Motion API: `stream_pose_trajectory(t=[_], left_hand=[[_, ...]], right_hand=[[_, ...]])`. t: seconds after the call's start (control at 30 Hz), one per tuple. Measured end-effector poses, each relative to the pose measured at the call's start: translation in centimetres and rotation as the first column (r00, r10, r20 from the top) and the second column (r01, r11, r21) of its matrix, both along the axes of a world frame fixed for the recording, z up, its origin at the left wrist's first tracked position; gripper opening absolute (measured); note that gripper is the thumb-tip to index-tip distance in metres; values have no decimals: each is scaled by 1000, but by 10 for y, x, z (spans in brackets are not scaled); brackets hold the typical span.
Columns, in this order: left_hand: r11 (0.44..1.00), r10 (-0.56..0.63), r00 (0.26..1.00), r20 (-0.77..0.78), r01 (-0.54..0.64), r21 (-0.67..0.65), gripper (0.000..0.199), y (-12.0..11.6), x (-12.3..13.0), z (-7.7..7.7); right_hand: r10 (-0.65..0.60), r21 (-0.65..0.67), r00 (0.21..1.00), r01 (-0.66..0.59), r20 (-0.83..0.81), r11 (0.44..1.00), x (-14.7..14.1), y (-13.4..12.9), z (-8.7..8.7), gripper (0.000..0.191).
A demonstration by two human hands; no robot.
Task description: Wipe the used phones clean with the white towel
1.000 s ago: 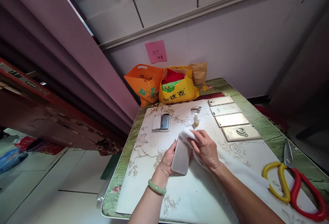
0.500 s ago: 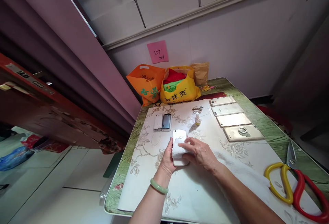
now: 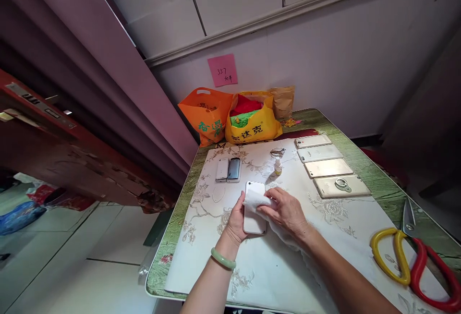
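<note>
1. Starting at the left, a reddish-brown door (image 3: 54, 131) with a metal lock plate stands open beside the tabletop (image 3: 382, 199), which is green under a white floral cloth (image 3: 273, 266).
2. Two small phones (image 3: 228, 169) lie side by side near the cloth's far left corner, touching, apart from the other handsets, as though they form a separate group.
3. An orange bag (image 3: 205, 114) printed with green Chinese characters leans against the wall; just beside it a yellow bag (image 3: 252, 129) reads "达克" after a first character I cannot make out. Above them a pink note (image 3: 222, 70) on the wall carries the handwritten "357" and two smaller characters too small to read.
4. The left hand (image 3: 236, 223), a green bangle (image 3: 223, 259) on its wrist, grips the white phone (image 3: 254, 207) by its left edge, back side up and low over the cloth, apparently to keep it steady.
5. The right hand (image 3: 286, 211) pinches a white wipe (image 3: 257, 199) and presses it flat across the middle of that phone's back; the wipe trails away under the wrist.
6. A small dropper bottle (image 3: 277, 166) stands upright just beyond the hands, its label unreadable.
7. Four pale gold phones (image 3: 329, 166) lie backs up in a neat row, near but not touching; the nearest bears a ring holder (image 3: 339, 184). Their logos are too faint to read.
8. Large scissors (image 3: 410, 251) with one yellow and one red handle lie at the far right edge.
</note>
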State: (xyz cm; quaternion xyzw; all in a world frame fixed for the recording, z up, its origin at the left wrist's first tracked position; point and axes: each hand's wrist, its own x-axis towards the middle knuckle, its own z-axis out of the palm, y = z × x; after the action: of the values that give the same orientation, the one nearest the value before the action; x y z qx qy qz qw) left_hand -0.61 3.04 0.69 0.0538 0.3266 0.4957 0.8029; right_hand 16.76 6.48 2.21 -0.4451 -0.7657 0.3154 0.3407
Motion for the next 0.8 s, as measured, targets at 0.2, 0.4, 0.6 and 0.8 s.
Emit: stream_pose_trajectory(t=[0.2, 0.4, 0.6, 0.8], left_hand=[[996, -87, 994, 60, 87, -2, 50, 0, -1, 0], [992, -123, 990, 63, 123, 1, 49, -1, -2, -2], [1000, -28, 996, 89, 28, 5, 52, -1, -1, 0], [994, -22, 999, 46, 17, 112, 70, 1, 6, 5]], right_hand=[[-239, 262, 970, 242, -43, 934, -2, 1, -10, 41], [-194, 320, 973, 145, 127, 936, -2, -1, -10, 29], [145, 182, 984, -163, 108, 970, 0, -7, -3, 34], [595, 40, 804, -595, 22, 803, 7, -3, -3, 35]])
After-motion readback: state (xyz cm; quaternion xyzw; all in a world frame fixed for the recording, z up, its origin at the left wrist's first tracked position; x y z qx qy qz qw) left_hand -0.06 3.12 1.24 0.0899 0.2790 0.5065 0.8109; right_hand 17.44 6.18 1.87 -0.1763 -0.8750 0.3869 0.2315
